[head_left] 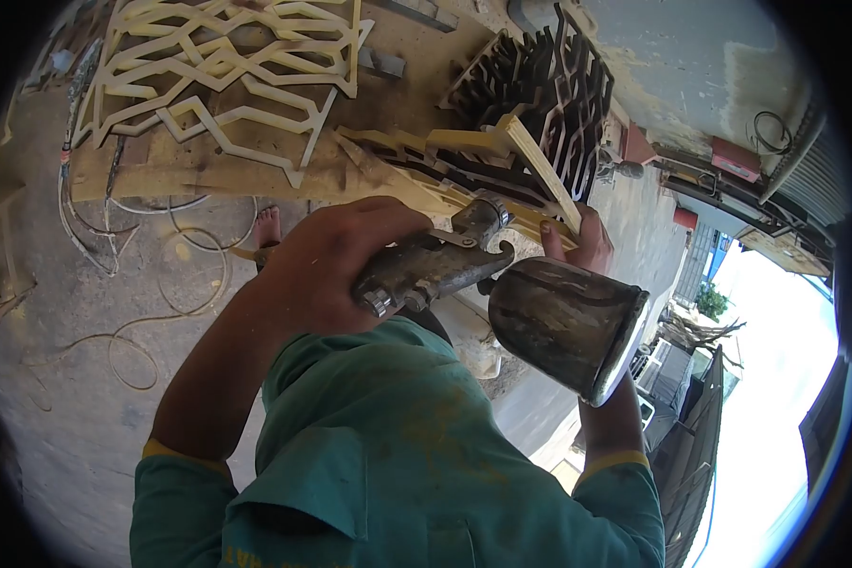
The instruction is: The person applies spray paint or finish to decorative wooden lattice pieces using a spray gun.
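My left hand (346, 256) is wrapped around a paint spray gun (435, 265) with a worn, paint-stained metal body. Its round cup (563, 322) sticks out to the right and hides part of my right forearm. The nozzle end points up and away, towards a lattice panel (464, 142) with zigzag bars, pale yellow along its edge and dark inside. My right hand (592, 244) grips the near right end of that panel, the thumb against its pale edge; the cup partly covers this hand.
A pale yellow lattice panel (227, 66) lies on the brown-stained work table (208, 180). Several dark lattice pieces (549, 95) stand stacked at the back right. A hose (194, 308) loops across the concrete floor on the left, near a bare foot (268, 227).
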Action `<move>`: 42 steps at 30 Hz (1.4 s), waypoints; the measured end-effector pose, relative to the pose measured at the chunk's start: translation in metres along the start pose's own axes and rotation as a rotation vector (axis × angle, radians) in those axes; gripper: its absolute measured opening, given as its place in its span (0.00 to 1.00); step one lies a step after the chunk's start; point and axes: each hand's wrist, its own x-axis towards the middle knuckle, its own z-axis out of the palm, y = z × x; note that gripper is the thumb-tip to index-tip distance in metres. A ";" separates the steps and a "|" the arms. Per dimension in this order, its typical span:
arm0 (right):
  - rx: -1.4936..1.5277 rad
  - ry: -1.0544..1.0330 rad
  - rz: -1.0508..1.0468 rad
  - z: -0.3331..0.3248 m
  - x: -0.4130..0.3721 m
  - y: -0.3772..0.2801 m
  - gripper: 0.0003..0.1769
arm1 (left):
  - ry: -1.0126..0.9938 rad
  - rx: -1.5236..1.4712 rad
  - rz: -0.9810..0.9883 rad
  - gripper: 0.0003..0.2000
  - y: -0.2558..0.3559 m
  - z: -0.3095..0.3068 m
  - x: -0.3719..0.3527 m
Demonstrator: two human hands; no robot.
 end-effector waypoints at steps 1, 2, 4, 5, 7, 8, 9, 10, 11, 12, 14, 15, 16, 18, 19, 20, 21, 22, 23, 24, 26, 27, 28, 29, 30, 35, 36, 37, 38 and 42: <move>0.023 -0.023 0.012 -0.002 0.000 0.002 0.18 | 0.031 0.013 -0.003 0.28 0.000 0.004 -0.004; 0.047 -0.046 0.023 -0.004 0.001 0.002 0.18 | 0.063 0.027 -0.007 0.28 0.000 0.009 -0.008; 0.063 -0.155 0.083 -0.012 0.006 0.000 0.18 | 0.129 0.046 -0.023 0.29 0.005 0.020 -0.016; 0.056 -0.195 0.101 -0.014 0.008 0.003 0.19 | 0.162 0.051 -0.035 0.29 0.010 0.026 -0.020; 0.012 -0.293 0.149 -0.016 0.014 0.012 0.21 | 0.221 0.090 -0.041 0.29 0.019 0.038 -0.027; 0.011 -0.302 0.122 -0.016 0.016 0.015 0.21 | 0.249 0.122 -0.036 0.29 0.023 0.045 -0.031; 0.008 -0.314 0.093 -0.016 0.017 0.019 0.21 | 0.279 0.153 -0.033 0.29 0.026 0.054 -0.033; 0.005 -0.327 0.063 -0.018 0.020 0.019 0.21 | 0.299 0.179 -0.038 0.30 0.028 0.062 -0.034; -0.053 -0.543 0.186 -0.028 0.029 0.014 0.24 | 0.320 0.206 -0.043 0.31 0.030 0.072 -0.035; -0.042 -0.578 0.176 -0.031 0.033 0.016 0.24 | 0.341 0.235 -0.052 0.32 0.031 0.083 -0.036; 0.010 -0.587 0.116 -0.033 0.035 0.022 0.24 | 0.459 0.309 -0.030 0.32 0.033 0.107 -0.032; 0.056 -0.558 0.070 -0.033 0.038 0.028 0.24 | 0.513 0.346 -0.018 0.32 0.034 0.120 -0.029; 0.105 -0.522 0.024 -0.031 0.038 0.035 0.24 | 0.562 0.334 -0.045 0.30 0.035 0.133 -0.027; 0.209 -0.454 -0.061 -0.027 0.041 0.045 0.24 | 0.672 0.311 -0.087 0.27 0.034 0.157 -0.017; 0.258 -0.431 -0.091 -0.025 0.039 0.049 0.23 | 0.706 0.351 -0.060 0.27 0.032 0.168 -0.014; 0.299 -0.417 -0.122 -0.023 0.041 0.053 0.23 | 0.736 0.389 -0.037 0.27 0.027 0.177 -0.012; 0.342 -0.407 -0.147 -0.022 0.043 0.058 0.23 | 0.763 0.427 -0.011 0.27 0.024 0.186 -0.009; 0.388 -0.400 -0.173 -0.018 0.044 0.060 0.23 | 0.797 0.436 0.018 0.27 0.022 0.194 -0.005; 0.422 -0.393 -0.196 -0.016 0.043 0.063 0.23 | 0.831 0.444 0.050 0.26 0.020 0.203 -0.002; 0.451 -0.388 -0.217 -0.015 0.044 0.066 0.23 | 0.865 0.451 0.081 0.26 0.019 0.211 0.000; 0.503 -0.382 -0.250 -0.012 0.044 0.072 0.23 | 0.911 0.490 0.048 0.26 0.020 0.226 0.004; 0.526 -0.380 -0.264 -0.010 0.044 0.076 0.23 | 0.936 0.509 0.032 0.26 0.021 0.233 0.005; 0.547 -0.381 -0.280 -0.009 0.044 0.078 0.23 | 0.945 0.502 0.015 0.26 0.021 0.238 0.006; 0.576 -0.384 -0.294 -0.007 0.044 0.079 0.23 | 0.953 0.495 -0.001 0.26 0.022 0.243 0.007; 0.602 -0.386 -0.309 -0.005 0.045 0.080 0.23 | 0.960 0.489 -0.018 0.26 0.023 0.247 0.008; 0.703 -0.419 -0.369 0.003 0.048 0.080 0.22 | 1.061 0.571 0.024 0.24 0.023 0.267 0.010; 0.720 -0.426 -0.379 0.003 0.049 0.081 0.22 | 1.077 0.599 0.037 0.24 0.024 0.269 0.010; 0.736 -0.430 -0.387 0.003 0.050 0.081 0.22 | 1.063 0.602 0.021 0.24 0.024 0.272 0.008; 0.749 -0.435 -0.395 0.003 0.051 0.081 0.22 | 1.047 0.606 0.006 0.24 0.022 0.275 0.006; 0.793 -0.440 -0.420 0.003 0.055 0.081 0.22 | 1.010 0.531 -0.084 0.24 0.028 0.284 0.002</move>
